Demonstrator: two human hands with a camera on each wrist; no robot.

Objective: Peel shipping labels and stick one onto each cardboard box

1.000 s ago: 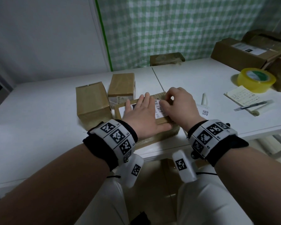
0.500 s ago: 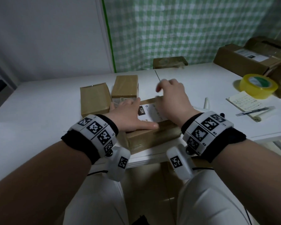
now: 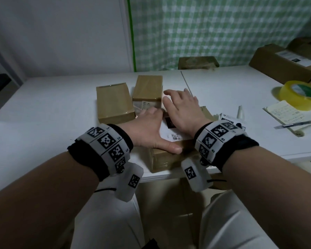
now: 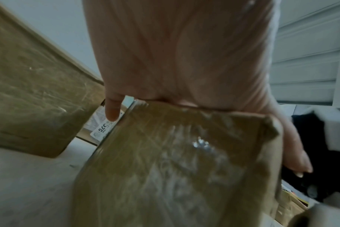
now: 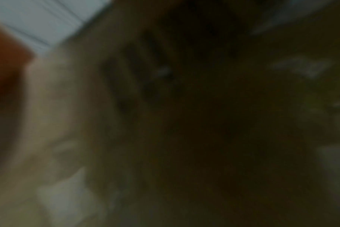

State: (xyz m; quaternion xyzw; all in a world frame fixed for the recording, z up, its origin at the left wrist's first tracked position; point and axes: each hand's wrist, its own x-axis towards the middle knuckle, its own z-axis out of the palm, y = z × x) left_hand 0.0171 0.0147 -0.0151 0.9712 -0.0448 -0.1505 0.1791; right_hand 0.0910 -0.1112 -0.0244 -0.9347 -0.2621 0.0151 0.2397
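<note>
A tape-wrapped cardboard box [image 3: 169, 159] lies at the table's near edge with a white shipping label [image 3: 171, 133] on its top. My left hand [image 3: 151, 130] grips the box's left side, fingers curled over the far-left edge and thumb lying along the near top edge; in the left wrist view the palm [image 4: 180, 61] sits on the box [image 4: 175, 161]. My right hand [image 3: 181, 108] lies flat over the far part of the label, fingers straight and spread. Two more cardboard boxes [image 3: 113, 103] [image 3: 147, 88] stand just behind. The right wrist view is dark and blurred.
Right of the box lie a sheet of labels [image 3: 230, 121], a notepad [image 3: 284, 112] with a pen [image 3: 294, 123] and a yellow tape roll [image 3: 302, 96]. Larger boxes [image 3: 285, 63] are stacked at the back right, and a small box [image 3: 197, 62] stands against the checked curtain.
My left hand left the label top and took hold of the box's left side. My right hand slid away from me over the label, its fingers opening out.
</note>
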